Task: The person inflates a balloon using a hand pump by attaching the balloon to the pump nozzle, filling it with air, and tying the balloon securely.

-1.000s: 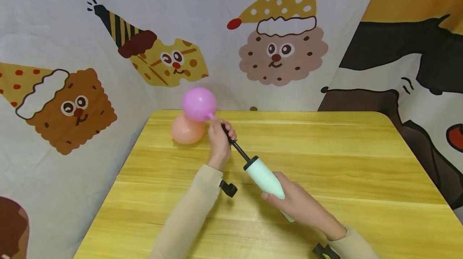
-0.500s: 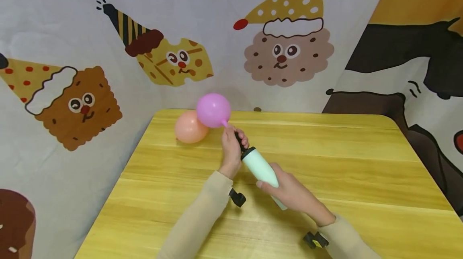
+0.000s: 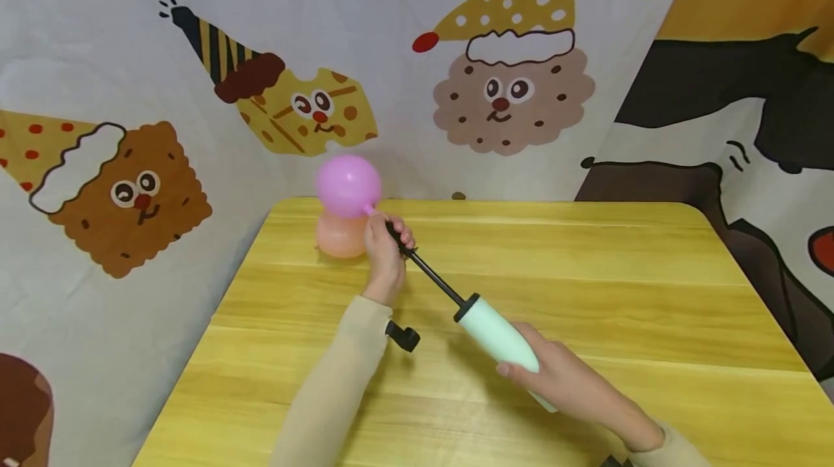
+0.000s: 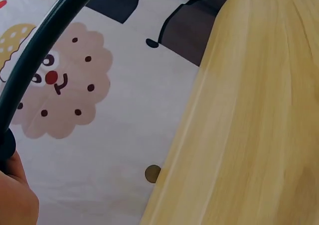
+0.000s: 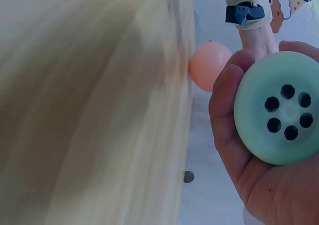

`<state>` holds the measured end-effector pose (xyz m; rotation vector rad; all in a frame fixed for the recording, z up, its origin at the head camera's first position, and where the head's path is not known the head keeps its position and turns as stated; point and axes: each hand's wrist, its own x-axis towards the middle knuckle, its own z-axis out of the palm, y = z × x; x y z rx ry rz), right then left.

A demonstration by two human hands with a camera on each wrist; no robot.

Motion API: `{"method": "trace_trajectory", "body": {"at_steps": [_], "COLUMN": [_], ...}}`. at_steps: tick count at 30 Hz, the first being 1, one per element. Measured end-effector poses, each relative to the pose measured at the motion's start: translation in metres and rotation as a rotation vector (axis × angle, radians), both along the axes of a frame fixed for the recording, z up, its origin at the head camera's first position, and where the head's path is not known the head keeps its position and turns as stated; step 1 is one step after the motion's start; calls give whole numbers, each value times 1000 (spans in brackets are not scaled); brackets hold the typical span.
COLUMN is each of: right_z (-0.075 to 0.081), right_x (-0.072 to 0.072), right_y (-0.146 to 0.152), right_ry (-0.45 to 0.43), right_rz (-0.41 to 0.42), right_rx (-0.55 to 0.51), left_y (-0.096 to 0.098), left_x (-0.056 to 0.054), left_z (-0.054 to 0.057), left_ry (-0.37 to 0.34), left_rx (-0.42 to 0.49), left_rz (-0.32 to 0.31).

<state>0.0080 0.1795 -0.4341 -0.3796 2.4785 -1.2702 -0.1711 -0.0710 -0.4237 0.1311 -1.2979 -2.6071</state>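
A hand-held balloon pump (image 3: 498, 333) with a mint green barrel slants between my two hands, its black rod drawn well out of the barrel. My left hand (image 3: 384, 246) grips the pump's black end, together with the neck of a pink balloon (image 3: 348, 184) that bulges out beyond the fingers. My right hand (image 3: 560, 373) is wrapped round the barrel; in the right wrist view its fingers curl about the barrel's round base with several dark holes. Behind the pink balloon an orange balloon (image 3: 339, 237) lies on the table, partly hidden by it.
The wooden table (image 3: 619, 271) runs back to a white wall cloth (image 3: 404, 90) printed with cartoon biscuits and cheese. Black straps with small mounts (image 3: 405, 337) sit on the wrists.
The barrel slid up against the left hand half a second ago, and now stands pulled back down to the right with the rod showing. The left hand and pink balloon shifted slightly left.
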Motion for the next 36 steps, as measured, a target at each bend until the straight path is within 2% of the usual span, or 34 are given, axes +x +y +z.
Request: {"method": "trace_trajectory", "body": {"at_steps": [2, 4, 8, 11, 17, 27, 32, 36], "right_z": [0, -1, -4, -5, -3, -1, -1, 1], "right_x": [4, 5, 1, -3, -15, -38, -41, -34], "right_y": [4, 4, -4, -12, -27, -44, -49, -45], "right_ry": [22, 41, 63, 63, 67, 37, 34, 19], "right_rz": [13, 20, 13, 0, -24, -36, -26, -11], "right_rx": [20, 18, -1, -9, -40, -118, -142, -143], "left_y": [-3, -3, 2, 6, 17, 34, 28, 14], "left_x": [0, 0, 1, 3, 11, 23, 22, 15], "left_z": [1, 2, 2, 2, -1, -9, -8, -2], "left_ry": [-5, -7, -4, 6, 24, 14, 14, 26], "left_rx": [11, 15, 22, 23, 2, -31, -76, -77], "left_rz": [16, 3, -27, -26, -70, -137, -121, -83]}}
